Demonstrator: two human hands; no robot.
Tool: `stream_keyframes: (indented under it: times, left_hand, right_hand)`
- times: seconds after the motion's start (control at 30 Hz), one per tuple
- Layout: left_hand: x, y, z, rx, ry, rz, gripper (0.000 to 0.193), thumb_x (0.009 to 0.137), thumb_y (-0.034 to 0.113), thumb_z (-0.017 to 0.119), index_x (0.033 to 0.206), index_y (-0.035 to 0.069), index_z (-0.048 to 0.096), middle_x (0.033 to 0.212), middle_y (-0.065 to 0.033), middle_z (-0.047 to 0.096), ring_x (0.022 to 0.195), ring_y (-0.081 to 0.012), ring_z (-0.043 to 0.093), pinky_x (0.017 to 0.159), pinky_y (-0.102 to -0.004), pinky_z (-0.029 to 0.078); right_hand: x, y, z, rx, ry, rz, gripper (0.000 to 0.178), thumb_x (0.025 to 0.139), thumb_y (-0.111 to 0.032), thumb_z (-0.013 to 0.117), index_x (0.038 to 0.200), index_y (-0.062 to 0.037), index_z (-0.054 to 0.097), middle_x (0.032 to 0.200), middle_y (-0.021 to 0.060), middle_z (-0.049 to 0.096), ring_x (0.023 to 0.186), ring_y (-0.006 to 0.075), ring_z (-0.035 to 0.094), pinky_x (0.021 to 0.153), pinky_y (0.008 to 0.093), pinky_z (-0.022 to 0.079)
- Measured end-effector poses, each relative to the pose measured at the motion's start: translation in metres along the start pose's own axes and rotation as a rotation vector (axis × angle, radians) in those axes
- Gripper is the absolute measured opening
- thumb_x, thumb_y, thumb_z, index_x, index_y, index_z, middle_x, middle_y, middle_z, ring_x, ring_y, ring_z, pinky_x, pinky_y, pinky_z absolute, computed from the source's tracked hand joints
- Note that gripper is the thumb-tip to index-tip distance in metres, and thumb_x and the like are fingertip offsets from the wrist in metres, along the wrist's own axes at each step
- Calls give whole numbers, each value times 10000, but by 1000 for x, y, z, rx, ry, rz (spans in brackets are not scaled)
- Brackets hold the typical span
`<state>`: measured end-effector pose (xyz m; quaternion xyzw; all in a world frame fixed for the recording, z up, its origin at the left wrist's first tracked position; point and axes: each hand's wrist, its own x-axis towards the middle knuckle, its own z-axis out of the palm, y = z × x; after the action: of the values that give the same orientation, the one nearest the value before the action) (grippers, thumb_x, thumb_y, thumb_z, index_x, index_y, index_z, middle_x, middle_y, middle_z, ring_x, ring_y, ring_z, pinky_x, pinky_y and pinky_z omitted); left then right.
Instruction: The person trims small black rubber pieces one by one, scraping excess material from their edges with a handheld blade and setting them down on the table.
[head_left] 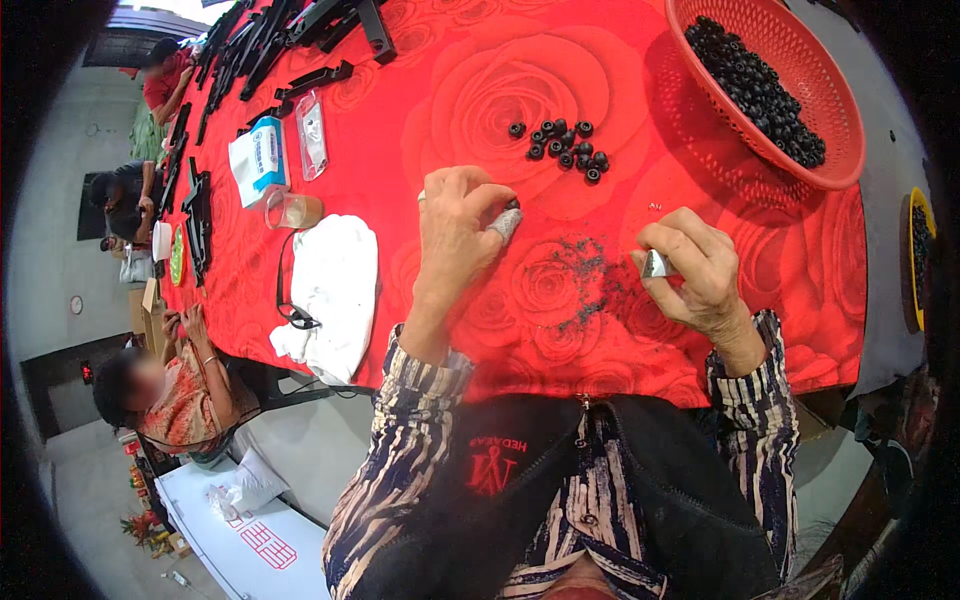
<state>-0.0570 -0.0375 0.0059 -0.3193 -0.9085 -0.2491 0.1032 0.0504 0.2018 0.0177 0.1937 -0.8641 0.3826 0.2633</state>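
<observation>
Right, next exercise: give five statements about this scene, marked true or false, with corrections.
1. The red basket contains many small black pieces. True.
2. Black crumbs lie between the left hand and the right hand. True.
3. The right hand is inside the red basket. False: it is over the red tablecloth.
4. The white cloth lies left of the left hand. True.
5. The left hand grips the white cloth. False: it holds one small black piece.

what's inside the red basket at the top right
A heap of small black pieces lies inside the red basket. The heap hides the basket floor beneath it, and its lower layers cannot be seen.
</observation>
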Motion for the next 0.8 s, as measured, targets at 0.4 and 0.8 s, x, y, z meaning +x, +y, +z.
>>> stream_keyframes:
  times: [0.4, 0.8]
  left_hand:
    - [-1, 41, -10, -901, -119, -113, 250, 770, -21, 637, 1016, 25, 641, 934, -77, 609, 861, -150, 582, 758, -254, 456]
    - [-20, 64, 15, -1745, -416, -459, 239, 859, 36, 564, 1079, -55, 584, 930, -87, 609, 794, -141, 595, 693, -246, 492]
  right_hand:
    - [-3, -1, 3, 97, 75, 27, 266, 668, 36, 661, 923, -9, 602, 739, 103, 565, 559, 210, 535, 471, 297, 415]
    - [-2, -13, 12, 189, 48, -17, 390, 647, 39, 695, 1028, -12, 633, 792, 93, 575, 642, 198, 570, 509, 286, 452]
